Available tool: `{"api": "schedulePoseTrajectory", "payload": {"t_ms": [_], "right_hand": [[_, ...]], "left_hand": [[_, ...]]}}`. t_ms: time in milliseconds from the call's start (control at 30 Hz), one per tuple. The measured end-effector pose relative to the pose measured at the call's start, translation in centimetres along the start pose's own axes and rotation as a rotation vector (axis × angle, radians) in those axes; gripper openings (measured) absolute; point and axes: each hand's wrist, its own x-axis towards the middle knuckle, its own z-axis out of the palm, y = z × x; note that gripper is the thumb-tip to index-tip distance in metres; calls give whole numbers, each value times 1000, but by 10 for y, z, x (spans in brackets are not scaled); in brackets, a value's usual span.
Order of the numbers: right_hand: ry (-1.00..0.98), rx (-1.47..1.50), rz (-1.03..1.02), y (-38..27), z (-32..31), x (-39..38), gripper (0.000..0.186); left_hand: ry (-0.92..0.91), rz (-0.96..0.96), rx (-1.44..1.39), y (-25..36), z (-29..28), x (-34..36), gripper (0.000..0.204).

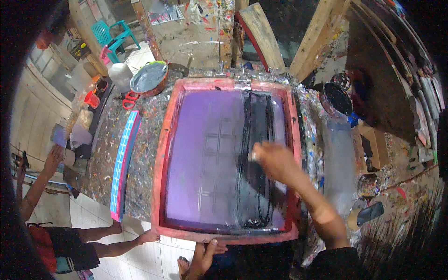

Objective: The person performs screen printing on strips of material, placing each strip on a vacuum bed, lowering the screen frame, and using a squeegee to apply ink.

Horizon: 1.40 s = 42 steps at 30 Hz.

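A screen-printing frame (158, 186) with reddish wooden sides and purple mesh lies on the work table in front of me. A long band of wet black ink (255, 200) runs from far to near over the right part of its mesh. My right hand (270, 161) is closed over this band, about halfway along. A small pale bit shows at its fingertips, but what it holds is blurred and hidden. At the frame's near edge, my left hand (204, 256) grips the wooden side, its thumb up against it and its fingers pointing right.
Left of the frame lie a blue-and-pink patterned strip (123, 163), red-handled scissors (130, 100) and a tub of grey paste (149, 78). To the right are a black ink bucket (337, 99), a cardboard box (373, 147) and a phone (370, 213). Another person's arm (39, 189) and legs show at far left.
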Motion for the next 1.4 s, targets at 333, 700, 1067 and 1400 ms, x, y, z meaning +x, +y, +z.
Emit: {"api": "schedulePoseTrajectory", "payload": {"t_ms": [333, 700, 1067, 1400], "right_hand": [[-245, 210, 245, -157, -25, -147, 35], [706, -194, 98, -159, -163, -81, 46], [523, -642, -109, -107, -290, 19, 37], [534, -524, -125, -77, -345, 75, 31]], "left_hand": [[58, 99, 18, 21, 11, -4, 35], [-111, 967, 122, 157, 67, -55, 28], [-1118, 5, -871, 265, 228, 115, 21], [72, 198, -190, 178, 87, 77, 30]]}}
